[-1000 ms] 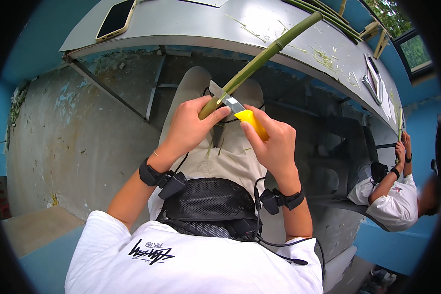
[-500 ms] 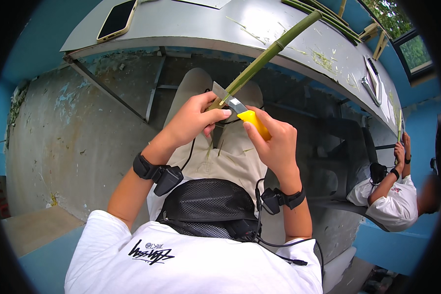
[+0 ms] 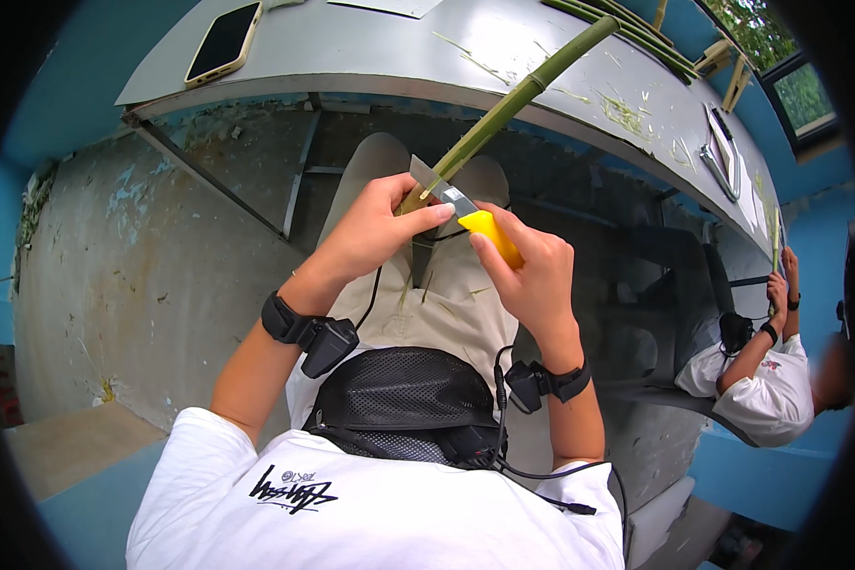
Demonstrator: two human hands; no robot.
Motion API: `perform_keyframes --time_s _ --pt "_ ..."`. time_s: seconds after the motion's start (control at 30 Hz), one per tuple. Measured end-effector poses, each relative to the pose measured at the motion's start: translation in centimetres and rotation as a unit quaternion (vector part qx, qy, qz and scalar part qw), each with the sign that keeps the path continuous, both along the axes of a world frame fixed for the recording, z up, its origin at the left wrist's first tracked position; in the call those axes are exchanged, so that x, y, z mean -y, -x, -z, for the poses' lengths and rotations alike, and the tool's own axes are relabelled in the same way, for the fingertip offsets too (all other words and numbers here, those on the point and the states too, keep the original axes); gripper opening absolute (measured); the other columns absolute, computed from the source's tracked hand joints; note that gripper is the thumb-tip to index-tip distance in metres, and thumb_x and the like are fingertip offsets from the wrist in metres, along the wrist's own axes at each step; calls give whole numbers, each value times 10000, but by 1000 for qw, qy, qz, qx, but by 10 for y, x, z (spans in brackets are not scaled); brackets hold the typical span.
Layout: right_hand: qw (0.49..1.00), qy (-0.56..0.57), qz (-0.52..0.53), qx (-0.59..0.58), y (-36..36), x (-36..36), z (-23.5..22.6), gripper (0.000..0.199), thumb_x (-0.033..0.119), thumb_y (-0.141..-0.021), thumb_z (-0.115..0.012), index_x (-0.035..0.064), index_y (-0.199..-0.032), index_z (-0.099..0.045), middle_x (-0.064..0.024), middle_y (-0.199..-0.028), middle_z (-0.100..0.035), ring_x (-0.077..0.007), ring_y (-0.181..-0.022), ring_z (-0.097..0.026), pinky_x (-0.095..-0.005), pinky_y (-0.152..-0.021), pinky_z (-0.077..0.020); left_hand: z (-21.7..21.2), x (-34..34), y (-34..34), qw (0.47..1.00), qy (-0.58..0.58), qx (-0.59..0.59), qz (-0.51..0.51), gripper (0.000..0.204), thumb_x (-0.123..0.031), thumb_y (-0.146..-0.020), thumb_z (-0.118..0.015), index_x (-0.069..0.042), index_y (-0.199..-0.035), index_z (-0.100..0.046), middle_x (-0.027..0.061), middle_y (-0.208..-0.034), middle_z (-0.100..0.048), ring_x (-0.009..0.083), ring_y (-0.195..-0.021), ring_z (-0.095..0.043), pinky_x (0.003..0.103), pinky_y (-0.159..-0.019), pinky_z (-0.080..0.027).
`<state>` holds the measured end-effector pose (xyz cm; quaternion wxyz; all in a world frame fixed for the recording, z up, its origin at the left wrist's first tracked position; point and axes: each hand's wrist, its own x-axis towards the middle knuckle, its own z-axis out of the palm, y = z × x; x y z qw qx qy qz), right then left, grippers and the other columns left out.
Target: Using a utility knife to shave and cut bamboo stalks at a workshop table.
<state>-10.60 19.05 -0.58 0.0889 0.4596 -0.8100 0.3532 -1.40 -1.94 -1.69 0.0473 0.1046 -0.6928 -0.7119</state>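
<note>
A green bamboo stalk (image 3: 499, 112) slants from my lap up over the near edge of the grey table. My left hand (image 3: 375, 223) is closed around its lower end, where the surface is pale and shaved. In my right hand (image 3: 532, 261) is a knife (image 3: 492, 234) with a yellow handle. Its wide metal blade (image 3: 434, 185) lies across the stalk just above my left fingers. The left thumb rests close to the blade's lower part, and I cannot tell whether it touches. The covered end of the stalk is hidden by my left hand.
On the table (image 3: 351, 47) lie a phone (image 3: 224, 43), green shavings (image 3: 623, 116), several more stalks (image 3: 646, 46) and a metal-framed tool (image 3: 722, 161). At the right, a seated person (image 3: 755, 370) holds a thin green strip (image 3: 775, 242). A black pouch (image 3: 404, 399) and cables sit at my waist.
The blade has shifted very slightly down along the stalk, toward my left hand. The stalk's upper end has moved slightly left. Both hands keep their hold.
</note>
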Motion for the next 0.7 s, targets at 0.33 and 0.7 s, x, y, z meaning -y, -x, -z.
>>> perform_keyframes --time_s 0.33,0.7 --pt "1000 -3 -2 -8 2 0 -1 327 273 -912 -773 103 -1192 -754 -99 -737 -733 -270 -598 -701 -347 -571 -523 13 -3 0 999 27 -17 -39 348 -355 -994 -775 -18 -943 -703 -79 -719 -487 32 -673 -388 253 -576 -317" --pt "999 9 23 -32 -4 4 -2 321 265 -911 -773 101 -1187 -757 -98 -742 -737 -265 -592 -702 -341 -562 -519 2 -2 -3 974 190 47 -110 408 -402 -938 -827 -14 -848 -737 -100 -635 -398 36 -632 -347 270 -561 -288"
